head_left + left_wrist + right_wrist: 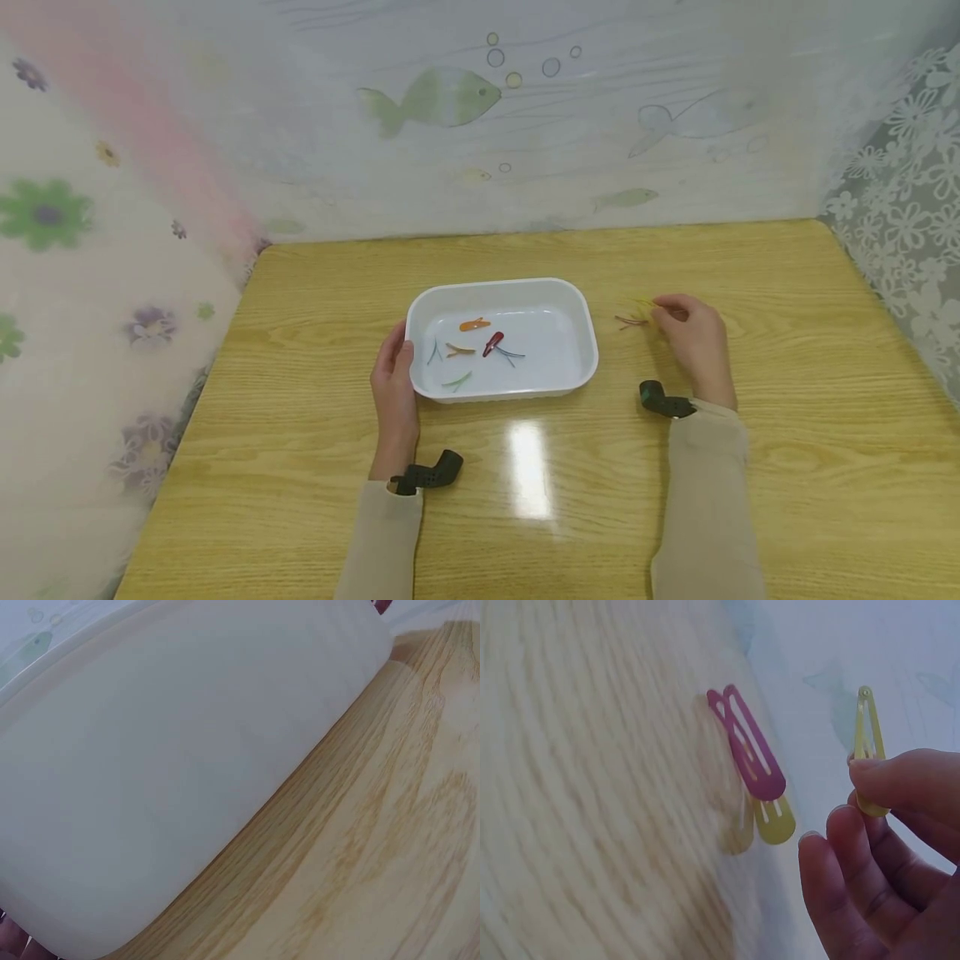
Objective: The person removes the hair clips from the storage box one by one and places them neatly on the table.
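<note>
My left hand (394, 385) grips the left end of a white plastic tray (558, 367), thumb at its rim. Only a sliver of those fingers shows in the left wrist view, beside the tray's outer wall (165, 765). Right of the tray, my right hand (697, 342) pinches a yellow snap hair clip (878, 736) between thumb and index finger. Close by on the table lies a pink-red hair clip (769, 782), overlapping another yellow clip (777, 826). Inside the tray are several clips, among them an orange one (474, 325), a dark red one (492, 343) and a green one (457, 381).
The wooden table (585, 500) runs back to a fish-patterned curtain (450, 183). Flower-patterned covering (112, 250) hangs at the left, lace (915, 217) at the right. A black camera mount sits on each wrist.
</note>
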`<state>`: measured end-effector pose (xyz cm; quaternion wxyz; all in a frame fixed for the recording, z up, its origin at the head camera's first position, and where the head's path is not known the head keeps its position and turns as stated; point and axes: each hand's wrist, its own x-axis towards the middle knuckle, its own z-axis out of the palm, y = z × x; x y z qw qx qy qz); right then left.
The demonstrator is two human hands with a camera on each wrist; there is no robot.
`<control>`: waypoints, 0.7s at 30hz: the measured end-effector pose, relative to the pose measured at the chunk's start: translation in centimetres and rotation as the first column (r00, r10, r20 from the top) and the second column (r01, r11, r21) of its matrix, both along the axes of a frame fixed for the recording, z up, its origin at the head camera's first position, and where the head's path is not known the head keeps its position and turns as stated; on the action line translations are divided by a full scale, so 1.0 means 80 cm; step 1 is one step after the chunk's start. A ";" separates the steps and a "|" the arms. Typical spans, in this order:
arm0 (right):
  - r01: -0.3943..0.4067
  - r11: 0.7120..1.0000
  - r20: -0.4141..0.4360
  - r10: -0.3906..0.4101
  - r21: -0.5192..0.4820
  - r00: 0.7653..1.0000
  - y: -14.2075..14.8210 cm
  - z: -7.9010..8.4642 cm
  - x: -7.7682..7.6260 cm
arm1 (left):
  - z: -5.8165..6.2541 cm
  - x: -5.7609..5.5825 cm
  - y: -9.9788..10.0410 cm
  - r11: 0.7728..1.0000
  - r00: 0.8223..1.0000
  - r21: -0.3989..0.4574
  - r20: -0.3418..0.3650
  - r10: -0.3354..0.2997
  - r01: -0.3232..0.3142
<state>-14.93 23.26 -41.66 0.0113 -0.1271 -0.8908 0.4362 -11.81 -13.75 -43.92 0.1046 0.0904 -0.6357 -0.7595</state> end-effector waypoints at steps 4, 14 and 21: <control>0.011 1.000 0.019 -0.011 0.011 1.000 0.005 -0.004 0.000 | -0.010 -0.005 -0.003 1.000 1.000 0.007 0.007 0.002 -0.002; 0.047 0.998 0.047 -0.050 0.049 0.998 0.014 -0.012 0.007 | 0.000 0.003 0.000 1.000 1.000 -0.002 0.005 -0.004 0.004; 0.033 0.997 0.060 -0.037 0.074 0.998 0.015 -0.010 0.005 | -0.002 0.000 0.000 1.000 1.000 -0.008 -0.011 -0.006 0.006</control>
